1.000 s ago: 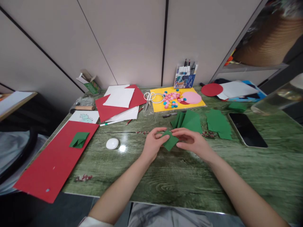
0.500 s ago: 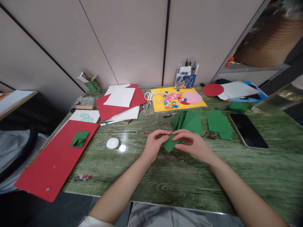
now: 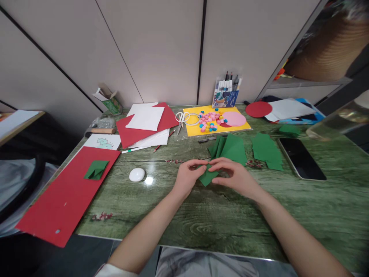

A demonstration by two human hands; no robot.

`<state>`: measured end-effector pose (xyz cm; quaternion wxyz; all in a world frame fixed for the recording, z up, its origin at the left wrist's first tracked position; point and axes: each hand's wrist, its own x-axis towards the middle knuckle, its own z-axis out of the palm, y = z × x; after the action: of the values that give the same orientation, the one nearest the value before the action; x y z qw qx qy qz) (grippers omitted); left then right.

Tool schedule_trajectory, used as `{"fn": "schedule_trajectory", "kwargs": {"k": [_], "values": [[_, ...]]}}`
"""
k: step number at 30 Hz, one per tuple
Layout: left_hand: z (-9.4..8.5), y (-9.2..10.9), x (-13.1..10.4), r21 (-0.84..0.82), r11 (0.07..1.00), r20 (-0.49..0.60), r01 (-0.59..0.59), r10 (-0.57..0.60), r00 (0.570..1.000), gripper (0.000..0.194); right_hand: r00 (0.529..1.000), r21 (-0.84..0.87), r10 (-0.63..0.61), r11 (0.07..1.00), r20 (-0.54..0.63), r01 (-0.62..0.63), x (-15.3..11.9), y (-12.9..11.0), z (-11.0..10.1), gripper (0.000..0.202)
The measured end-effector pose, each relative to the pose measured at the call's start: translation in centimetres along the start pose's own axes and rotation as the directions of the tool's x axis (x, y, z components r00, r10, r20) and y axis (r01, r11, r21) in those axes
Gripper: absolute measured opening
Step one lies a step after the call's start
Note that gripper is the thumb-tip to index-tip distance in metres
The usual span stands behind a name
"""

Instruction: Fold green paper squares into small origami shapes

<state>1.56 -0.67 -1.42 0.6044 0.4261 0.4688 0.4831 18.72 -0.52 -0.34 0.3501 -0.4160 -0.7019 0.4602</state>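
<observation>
A small piece of green paper [image 3: 206, 179] is between my two hands at the middle of the table, one corner pointing towards me. My left hand [image 3: 188, 176] pinches its left side, thumb on top. From the right, my right hand [image 3: 232, 175] grips the upper edge with its fingertips, close to the left fingers. The far edge of the paper is hidden by my fingers. Just behind lie folded green papers [image 3: 232, 149]. More green sheets [image 3: 266, 151] rest farther right. On the red card [image 3: 67, 196] at the left sits a folded green piece [image 3: 97, 169].
A white oval object [image 3: 137, 174] lies left of my hands. Scissors [image 3: 180, 120] and yellow paper [image 3: 191, 131] with small coloured balls are at the back. A phone [image 3: 302, 159] lies at the right, near a clear container [image 3: 331, 119]. A pen box [image 3: 226, 94] stands by the wall.
My right thumb has shifted slightly down, and my fingers have moved a little along the green paper. Both hands still hold it in the same place.
</observation>
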Motion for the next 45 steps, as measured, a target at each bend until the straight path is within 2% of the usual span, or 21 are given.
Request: {"fn": "schedule_trajectory", "kwargs": {"k": [10, 14, 18, 23, 27, 30, 37, 41, 43, 45], "values": [[0.0, 0.1, 0.0, 0.013, 1.0, -0.005, 0.003, -0.003, 1.0, 0.015, 1.0, -0.017, -0.005, 1.0, 0.0, 0.005, 0.0, 0.0, 0.0, 0.02], [0.0, 0.0, -0.1, 0.046, 0.998, -0.006, -0.042, 0.042, 0.999, 0.014, 0.998, -0.067, -0.037, 0.997, -0.043, 0.034, 0.0, 0.0, 0.1, 0.006], [0.1, -0.2, 0.0, 0.021, 0.999, -0.017, -0.039, 0.04, 0.999, 0.014, 0.99, -0.105, -0.063, 0.993, -0.129, 0.05, 0.1, 0.0, 0.5, 0.006], [0.2, 0.1, -0.2, 0.039, 0.993, -0.004, -0.114, 0.114, 0.993, 0.014, 0.968, 0.051, 0.075, 0.997, -0.239, -0.064, 0.1, 0.1, 1.3, 0.011], [0.4, 0.7, -0.6, 0.075, 0.984, -0.008, -0.16, 0.161, 0.987, 0.03, 0.954, 0.144, 0.132, 0.985, -0.269, -0.096, 0.0, -0.2, 1.5, 0.011], [0.4, 1.0, -1.0, 0.084, 0.983, 0.021, -0.166, 0.165, 0.986, 0.034, 0.942, 0.133, 0.111, 0.988, -0.317, -0.072, -0.2, -0.7, 1.4, 0.01], [0.3, 1.2, -1.4, 0.063, 0.987, 0.072, -0.148, 0.143, 0.987, 0.021, 0.945, 0.004, 0.005, 1.0, -0.326, -0.004, -0.6, -1.1, 1.1, 0.007], [0.7, 1.4, -1.4, 0.123, 0.987, 0.048, -0.108, 0.102, 0.994, 0.027, 0.942, -0.057, -0.036, 0.998, -0.332, 0.018, -0.7, -1.1, 1.0, 0.006], [0.7, 1.4, -1.3, 0.141, 0.984, 0.032, -0.11, 0.106, 0.994, 0.023, 0.937, -0.033, -0.022, 0.999, -0.349, 0.011, -0.6, -1.0, 1.1, 0.004], [0.7, 1.4, -1.4, 0.156, 0.981, 0.016, -0.118, 0.117, 0.993, 0.021, 0.935, 0.072, 0.028, 0.997, -0.352, -0.003, -0.5, -1.0, 1.3, 0.01]]}}
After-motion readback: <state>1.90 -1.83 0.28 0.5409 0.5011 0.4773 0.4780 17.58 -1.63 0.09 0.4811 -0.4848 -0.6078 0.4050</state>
